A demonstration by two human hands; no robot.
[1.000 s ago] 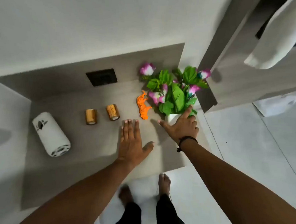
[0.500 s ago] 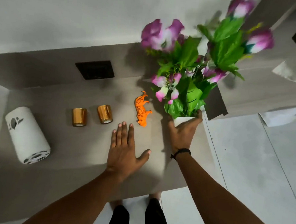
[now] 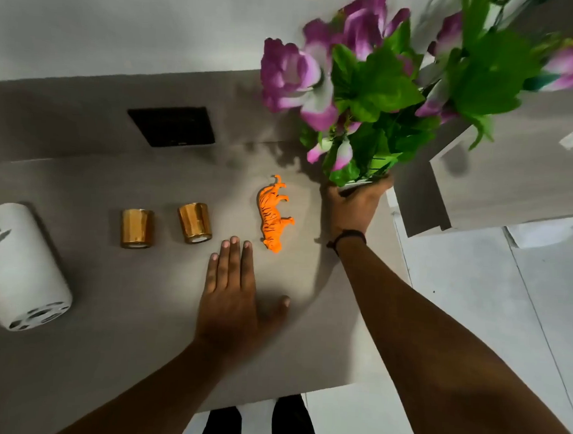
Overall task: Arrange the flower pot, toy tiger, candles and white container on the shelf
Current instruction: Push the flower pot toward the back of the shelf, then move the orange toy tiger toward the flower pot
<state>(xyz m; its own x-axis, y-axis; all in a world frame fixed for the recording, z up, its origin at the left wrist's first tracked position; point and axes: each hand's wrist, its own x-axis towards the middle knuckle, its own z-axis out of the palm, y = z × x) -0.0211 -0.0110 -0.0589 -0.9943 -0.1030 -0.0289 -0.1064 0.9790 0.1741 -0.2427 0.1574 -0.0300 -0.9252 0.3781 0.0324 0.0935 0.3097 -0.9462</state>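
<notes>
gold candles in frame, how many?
2. One gold candle stands right of the white container; the other gold candle stands just beyond the left hand. None seems hidden.

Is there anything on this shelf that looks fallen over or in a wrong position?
Yes. The toy tiger lies on its side between the candles and the right hand, which grips the flower pot. The white container at the left end seems to lie on its side too.

Both forearms bare, no sleeves visible. Right hand (image 3: 353,205): thin dark cord bracelet (image 3: 347,236) at the wrist. Left hand (image 3: 232,300): no rings, no band, short nails. Dark trousers (image 3: 261,424) on both legs at bottom of frame.
</notes>
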